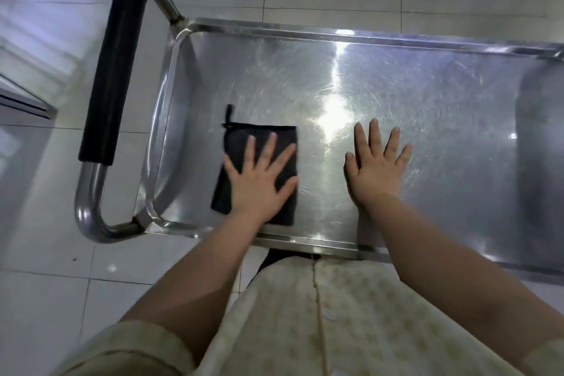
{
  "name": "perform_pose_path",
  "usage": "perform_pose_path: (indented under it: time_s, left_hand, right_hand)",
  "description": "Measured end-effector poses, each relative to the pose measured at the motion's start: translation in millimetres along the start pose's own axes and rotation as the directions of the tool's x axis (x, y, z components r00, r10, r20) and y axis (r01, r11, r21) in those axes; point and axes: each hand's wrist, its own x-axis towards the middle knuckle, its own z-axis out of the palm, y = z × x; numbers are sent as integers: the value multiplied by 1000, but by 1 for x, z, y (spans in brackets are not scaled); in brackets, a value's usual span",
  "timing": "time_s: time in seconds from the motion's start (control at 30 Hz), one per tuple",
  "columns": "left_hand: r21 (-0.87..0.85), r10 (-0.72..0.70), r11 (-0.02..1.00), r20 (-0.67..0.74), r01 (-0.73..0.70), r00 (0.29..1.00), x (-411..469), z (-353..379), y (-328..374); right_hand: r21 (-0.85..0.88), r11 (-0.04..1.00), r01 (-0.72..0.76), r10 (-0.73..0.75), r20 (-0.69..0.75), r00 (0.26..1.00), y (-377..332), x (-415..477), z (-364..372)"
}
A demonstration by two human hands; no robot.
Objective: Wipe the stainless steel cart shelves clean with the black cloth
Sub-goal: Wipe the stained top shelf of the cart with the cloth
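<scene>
The stainless steel cart's top shelf [412, 94] fills the middle of the view, scuffed and shiny with a bright glare spot. A black cloth [235, 143], folded into a rectangle with a small loop at its far left corner, lies flat on the shelf's left part. My left hand [259, 177] presses flat on the cloth with its fingers spread. My right hand [377, 165] rests flat on bare steel to the right of the cloth, fingers spread and holding nothing. Lower shelves are hidden under the top one.
The cart's steel handle with a black foam grip [113, 73] curves out at the left end. A raised rim [305, 243] borders the shelf on the near side. White floor tiles [45, 284] surround the cart. My pale patterned clothing [320, 314] touches the near rim.
</scene>
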Motion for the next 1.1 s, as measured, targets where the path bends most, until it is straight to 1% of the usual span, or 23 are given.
perform_pose_path:
  time_s: [0.1, 0.17, 0.23, 0.33, 0.4, 0.47, 0.53, 0.57, 0.63, 0.7, 0.77, 0.87, 0.97, 1.03, 1.1]
  left_hand:
    - [-6, -208, 978, -3, 208, 978, -21, -3, -80]
    - [-5, -287, 958, 14, 288, 958, -35, -6, -113]
    - [3, -315, 949, 27, 315, 949, -43, -6, -117]
    - [-20, -324, 946, 40, 325, 945, -41, -3, -87]
    - [-14, -254, 967, 32, 254, 967, -38, -1, -49]
    - [1, -90, 996, 39, 90, 995, -34, 3, 4]
    - [-2, 65, 998, 51, -65, 997, -31, 7, 59]
    - [0, 110, 994, 57, -110, 992, -30, 9, 80]
    - [-3, 134, 991, 63, -135, 989, -29, 10, 103]
    - [-13, 121, 993, 55, -121, 991, -30, 10, 101]
    - [-33, 74, 997, 43, -72, 996, -34, 10, 82]
    - [-56, -116, 992, 32, 117, 993, -41, 10, 35]
    - [-48, -268, 962, 12, 269, 963, -48, 5, -32]
    - [-37, -331, 943, 22, 332, 943, -52, 0, -74]
    - [-27, -374, 926, 48, 376, 926, -56, -2, -98]
  right_hand:
    - [20, 1000, -8, 8, -7, 1000, 0, -1, -2]
    - [20, 1000, -11, 11, -9, 1000, -1, -2, -2]
    - [14, 1000, -14, 14, -10, 1000, -2, -4, -3]
    - [-8, 1000, -16, 16, -2, 1000, 1, -5, -5]
    - [17, 1000, -12, 11, 13, 1000, 4, -5, -7]
    - [61, 998, 1, -3, 24, 1000, 8, -4, -10]
    - [77, 997, 33, -36, 30, 999, 12, -6, -14]
    - [63, 997, 53, -54, 26, 998, 16, -8, -16]
    - [16, 997, 73, -73, 6, 997, 24, -22, -15]
    - [3, 998, 61, -61, -1, 998, 33, -46, -9]
    - [31, 999, 40, -41, 20, 999, 40, -73, -1]
    - [1, 1000, 30, -30, 60, 998, 50, -96, 12]
    - [-2, 1000, 31, -31, 32, 999, 54, -95, 17]
    - [0, 999, 36, -36, 12, 999, 53, -93, 20]
    - [-1, 999, 39, -39, -5, 999, 53, -92, 22]
